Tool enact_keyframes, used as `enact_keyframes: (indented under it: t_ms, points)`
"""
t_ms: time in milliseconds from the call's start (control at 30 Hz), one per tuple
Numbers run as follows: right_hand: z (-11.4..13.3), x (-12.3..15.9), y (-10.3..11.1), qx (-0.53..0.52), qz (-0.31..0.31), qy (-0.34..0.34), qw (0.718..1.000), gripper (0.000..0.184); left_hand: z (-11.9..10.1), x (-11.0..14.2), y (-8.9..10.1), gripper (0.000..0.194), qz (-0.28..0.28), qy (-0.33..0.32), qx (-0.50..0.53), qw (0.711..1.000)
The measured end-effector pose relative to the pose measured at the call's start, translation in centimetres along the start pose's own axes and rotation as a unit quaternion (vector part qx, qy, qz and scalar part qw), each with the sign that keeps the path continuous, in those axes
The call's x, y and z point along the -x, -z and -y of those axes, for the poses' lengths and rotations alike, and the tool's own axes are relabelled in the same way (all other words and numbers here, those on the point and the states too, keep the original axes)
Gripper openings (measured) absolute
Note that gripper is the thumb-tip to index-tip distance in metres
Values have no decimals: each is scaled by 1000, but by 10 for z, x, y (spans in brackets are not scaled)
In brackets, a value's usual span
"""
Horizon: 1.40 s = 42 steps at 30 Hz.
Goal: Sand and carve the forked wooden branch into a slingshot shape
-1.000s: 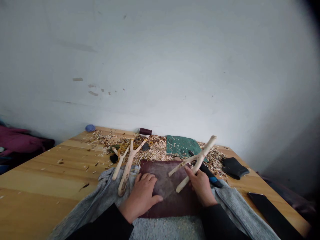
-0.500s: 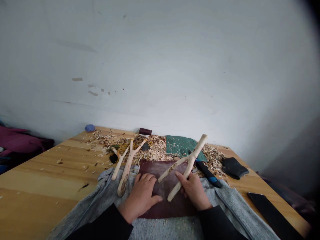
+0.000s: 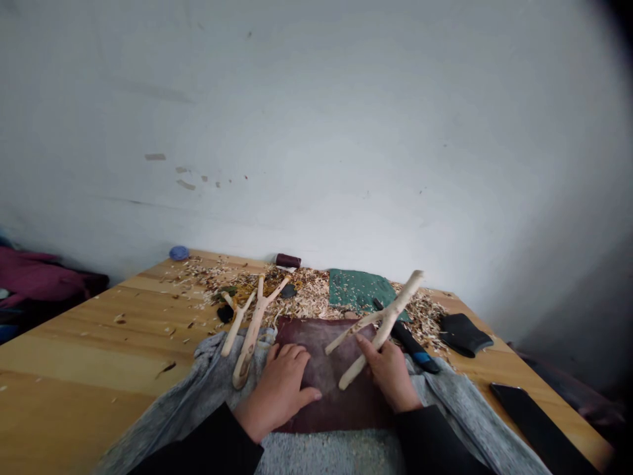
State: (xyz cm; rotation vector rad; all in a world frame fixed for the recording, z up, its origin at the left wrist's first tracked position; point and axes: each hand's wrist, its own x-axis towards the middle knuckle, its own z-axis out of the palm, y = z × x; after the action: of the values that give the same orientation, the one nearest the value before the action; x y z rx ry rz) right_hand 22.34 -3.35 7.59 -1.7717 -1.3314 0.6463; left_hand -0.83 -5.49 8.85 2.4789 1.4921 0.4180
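Fork (image 3: pixel 404 300) is in the right hand (image 3: pixel 393 376), over the dark red sheet (image 3: pixel 346 412), midway across the table (image 3: pixel 74 376). Axis runs diagonally: both prong tips point near-left, toward the left hand (image 3: pixel 281 386); butt points toward the table's far right corner and looks raised. Right hand has the nearer prong between crotch and tip, thumb on top, fingers curled round the side. Can't tell if any tip touches the sheet. Right hand is the one on it; left hand is apart, just left of the prong tips, with bare sheet between. Left palm down on the sheet's left part, fingers a little spread, thumb out toward the right, holding nothing.

Grey cloth (image 3: pixel 341 455) under the sheet, showing at its near edge and both sides. Phone (image 3: pixel 539 422) by the table's right edge. Left of the left hand, big fork (image 3: pixel 253 340) and small fork (image 3: pixel 235 333) lie side by side, prongs away. Knife (image 3: pixel 415 349), blue band on its handle, lies beyond the right hand; blade hard to make out. Black pouch (image 3: pixel 463 333) further right, near the right edge. Shavings (image 3: pixel 311 293) strewn along the far edge, some on a green cloth (image 3: pixel 359 287). Spool (image 3: pixel 287 261) at the far edge; blue ball (image 3: pixel 179 253) at the far left corner. Wall (image 3: pixel 316 132) behind.
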Motion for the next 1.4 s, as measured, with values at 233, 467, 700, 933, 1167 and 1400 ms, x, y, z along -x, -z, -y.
enact_keyframes:
  t_ms: [233, 467, 700, 933, 1167, 1400]
  points:
    - [0, 1, -5, 7, 1, 34, 999, 42, 0, -2, 1, 38, 2, 3, -2, 1000]
    - [-16, -24, 27, 35, -91, -39, 994, 43, 3, -1, -2, 38, 0, 3, 4, 1000]
    - [0, 6, -10, -36, 89, -8, 995, 43, -1, 0, 1, 36, 1, 0, 4, 1000]
    - [-8, -9, 7, 4, -5, -3, 1000, 40, -2, 0, 3, 39, 6, 4, 6, 1000]
    - [-8, -14, 21, 26, -62, -17, 998, 42, 0, 0, 1, 38, 1, 4, 8, 1000]
    - [9, 12, -10, -61, 114, 12, 992, 41, -3, 0, 3, 37, 5, 3, 1, 1000]
